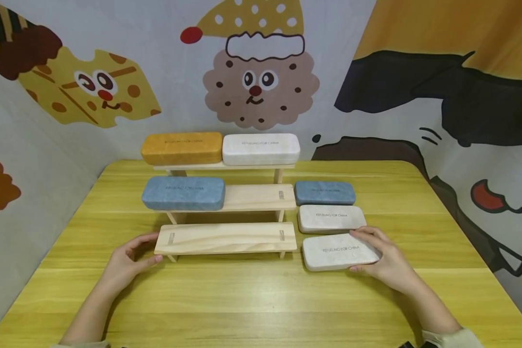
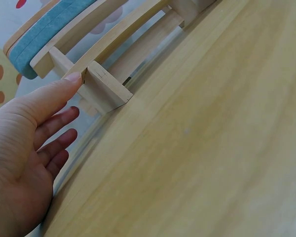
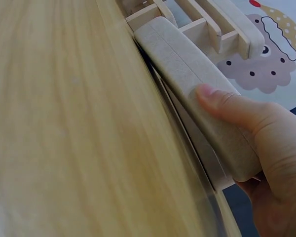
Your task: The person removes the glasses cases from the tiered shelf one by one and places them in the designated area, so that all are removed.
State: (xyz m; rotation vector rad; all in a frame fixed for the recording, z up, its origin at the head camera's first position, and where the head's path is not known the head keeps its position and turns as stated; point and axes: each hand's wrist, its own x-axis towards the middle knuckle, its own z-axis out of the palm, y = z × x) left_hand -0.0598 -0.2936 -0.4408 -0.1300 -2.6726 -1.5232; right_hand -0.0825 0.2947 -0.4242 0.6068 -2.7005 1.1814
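- The near white case (image 1: 337,253), on the right of the rack (image 1: 257,197), is clamped by the right hand (image 1: 387,260) — thumb on the near side, fingers over the far one.
- It appears tilted, right end raised off the counter (image 1: 261,302); whether the left end is touching cannot be told.
- Beyond it, apart, lie the other white case (image 1: 331,219) and a small-looking blue case (image 1: 325,193).
- The left hand (image 1: 128,261) is set at the left end of the low shelf (image 1: 226,239), thumb at its near corner, fingers relaxed and apart; no firm grip is seen.
- For a good lift, the case should probably be pinched nearer its middle, since a hold on the right end lets the left end droop.
- It should be levelled before any sideways move, and the neighbouring case and the shelf edge should be cleared.
- The rack is best steadied lightly — a push could upset the cases above.
- "REFUELING FOR CHINA" is printed in dark capitals on those three lids, and on the orange case (image 1: 181,149), top white case (image 1: 261,151) and left blue case (image 1: 183,194); on the orange lid it is faint.
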